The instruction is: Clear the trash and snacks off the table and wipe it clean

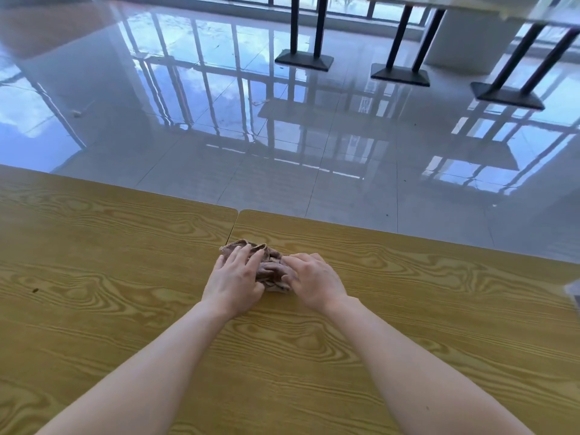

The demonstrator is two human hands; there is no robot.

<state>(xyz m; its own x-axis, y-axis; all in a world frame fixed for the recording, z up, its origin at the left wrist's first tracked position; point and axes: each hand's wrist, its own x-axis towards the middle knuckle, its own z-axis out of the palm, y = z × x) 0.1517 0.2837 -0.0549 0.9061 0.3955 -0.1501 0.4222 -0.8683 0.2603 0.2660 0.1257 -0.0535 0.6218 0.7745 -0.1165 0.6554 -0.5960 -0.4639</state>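
A crumpled brown cloth lies on the yellow wood-grain table, just right of the seam between two tabletops. My left hand presses on the cloth's left part with the fingers spread over it. My right hand rests on its right part, fingers curled onto the fabric. Both forearms reach in from the bottom edge. Much of the cloth is hidden under the two hands.
A small dark speck sits on the left tabletop. The table's far edge runs diagonally, with glossy tiled floor beyond. Black table bases stand on the floor at the back right. A blurred grey object shows at the right edge.
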